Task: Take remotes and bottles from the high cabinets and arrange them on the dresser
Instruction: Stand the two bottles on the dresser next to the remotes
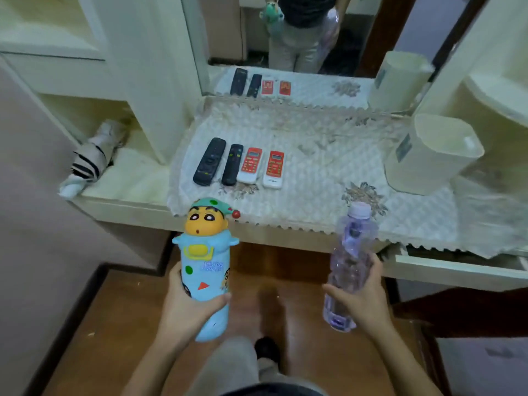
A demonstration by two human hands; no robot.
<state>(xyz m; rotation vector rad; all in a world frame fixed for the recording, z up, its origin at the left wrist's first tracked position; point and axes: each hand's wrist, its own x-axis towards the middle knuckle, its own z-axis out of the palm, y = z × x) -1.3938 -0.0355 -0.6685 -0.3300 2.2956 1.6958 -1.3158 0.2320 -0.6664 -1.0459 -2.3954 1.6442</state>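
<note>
My left hand (185, 307) grips a light blue cartoon-character bottle (204, 261) around its lower body, holding it upright in front of the dresser's edge. My right hand (361, 295) grips a clear purple-tinted plastic bottle (350, 258) with a pale cap, also upright. On the dresser's quilted cloth (314, 172) lie several remotes in a row: two black remotes (210, 161) (233, 164) and two white-and-red remotes (250, 165) (274, 168). Both bottles hang over the floor, just short of the dresser front.
A mirror (285, 38) stands behind the dresser and reflects the remotes and a person. A cream bin-like container (434, 155) sits at the right of the dresser. A folded striped umbrella (91, 158) lies on the low left shelf. Wooden floor (128, 310) lies below.
</note>
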